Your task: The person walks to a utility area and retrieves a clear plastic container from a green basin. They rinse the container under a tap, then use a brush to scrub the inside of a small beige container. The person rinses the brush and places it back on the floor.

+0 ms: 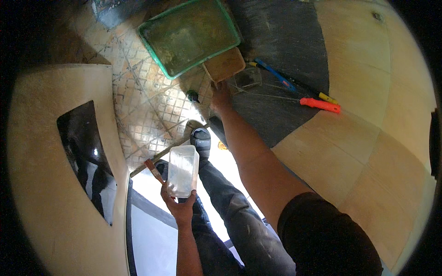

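My left hand [179,205] holds a translucent rectangular plastic container [183,170] by its near end. A paintbrush [153,169] sticks out from the same hand, its reddish-brown bristles pointing up and left. Farther off, my right hand [221,96] has its fingertips on the near corner of a brown-looking rectangular plastic container [226,65]. That container sits against the near rim of a large green plastic basin [154,51]. Beside it, to the right, is a small clear plastic box [248,77]. Part of my right hand's grip is hidden from view.
Right of my hand, on the dark surface [297,31], lie a red-handled tool [319,105], a yellow-and-black handled tool [328,98] and a blue tool [276,74]. A dark round object [192,96] rests on the tiled floor [138,86]. A door panel [41,155] stands at left.
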Tool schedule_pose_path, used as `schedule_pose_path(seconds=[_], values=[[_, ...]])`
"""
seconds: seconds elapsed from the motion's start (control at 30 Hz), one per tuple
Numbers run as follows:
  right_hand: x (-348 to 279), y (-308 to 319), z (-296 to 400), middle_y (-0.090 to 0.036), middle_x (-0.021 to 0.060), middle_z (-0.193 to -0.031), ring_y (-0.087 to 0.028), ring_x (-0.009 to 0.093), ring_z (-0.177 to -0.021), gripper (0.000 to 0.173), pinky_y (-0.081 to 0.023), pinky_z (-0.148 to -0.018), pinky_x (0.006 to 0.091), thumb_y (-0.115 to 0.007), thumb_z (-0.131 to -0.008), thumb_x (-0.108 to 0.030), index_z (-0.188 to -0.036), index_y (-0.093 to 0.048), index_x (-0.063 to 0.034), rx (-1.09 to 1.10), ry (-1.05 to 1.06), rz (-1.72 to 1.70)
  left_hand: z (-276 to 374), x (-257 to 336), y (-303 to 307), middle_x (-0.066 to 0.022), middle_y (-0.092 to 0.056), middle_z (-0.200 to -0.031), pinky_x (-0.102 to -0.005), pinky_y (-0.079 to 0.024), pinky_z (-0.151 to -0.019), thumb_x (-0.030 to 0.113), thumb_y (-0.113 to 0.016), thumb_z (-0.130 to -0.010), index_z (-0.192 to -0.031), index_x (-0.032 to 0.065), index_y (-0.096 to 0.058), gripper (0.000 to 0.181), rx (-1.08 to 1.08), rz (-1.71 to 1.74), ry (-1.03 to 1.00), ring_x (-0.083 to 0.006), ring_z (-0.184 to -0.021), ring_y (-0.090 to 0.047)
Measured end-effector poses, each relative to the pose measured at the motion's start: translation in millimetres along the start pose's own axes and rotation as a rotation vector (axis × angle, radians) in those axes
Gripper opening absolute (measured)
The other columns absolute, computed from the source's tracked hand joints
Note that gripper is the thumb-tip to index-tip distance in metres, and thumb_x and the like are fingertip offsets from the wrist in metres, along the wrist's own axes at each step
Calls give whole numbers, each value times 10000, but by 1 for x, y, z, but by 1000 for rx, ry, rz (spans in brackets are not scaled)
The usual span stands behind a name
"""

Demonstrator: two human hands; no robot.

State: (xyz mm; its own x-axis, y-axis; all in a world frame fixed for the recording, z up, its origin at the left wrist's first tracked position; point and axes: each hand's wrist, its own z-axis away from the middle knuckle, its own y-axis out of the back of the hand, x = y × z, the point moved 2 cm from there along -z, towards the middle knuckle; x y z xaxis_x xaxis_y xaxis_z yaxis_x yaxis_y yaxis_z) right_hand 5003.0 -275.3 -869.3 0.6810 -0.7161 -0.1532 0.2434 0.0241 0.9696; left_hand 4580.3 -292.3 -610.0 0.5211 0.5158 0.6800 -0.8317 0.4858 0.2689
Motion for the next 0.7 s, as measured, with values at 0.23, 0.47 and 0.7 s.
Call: schedule_pose_path(seconds=[0.23,0.47,0.7], values=[[-107,40,51,-452,312,-1500,-518,446,-1311,804,-481,-1035,561,-677,-837,-121,-1577,-364,-83,-567,-313,-112,63,13,57,-174,-435,-1410,-530,-421,-1096,205,-953,-636,-1473,54,-386,1022,50,-98,44,-355,-1323,-466],[-229,138,78,-302,300,-1625,-291,428,-1519,909,-326,-1204,529,-731,-860,-247,-1625,-261,-105,-599,168,225,127,23,104,-174,-408,-1436,-542,-416,-1118,179,-957,-645,-1462,51,-376,1011,44,-75,51,-369,-1347,-444],[-268,255,181,-445,258,-1548,-466,394,-1409,732,-400,-1166,451,-712,-903,-307,-1521,-434,-34,-538,55,-521,188,64,178,-164,-410,-1423,-516,-420,-1122,208,-981,-628,-1437,49,-389,1015,13,-124,-87,-359,-1343,-438]])
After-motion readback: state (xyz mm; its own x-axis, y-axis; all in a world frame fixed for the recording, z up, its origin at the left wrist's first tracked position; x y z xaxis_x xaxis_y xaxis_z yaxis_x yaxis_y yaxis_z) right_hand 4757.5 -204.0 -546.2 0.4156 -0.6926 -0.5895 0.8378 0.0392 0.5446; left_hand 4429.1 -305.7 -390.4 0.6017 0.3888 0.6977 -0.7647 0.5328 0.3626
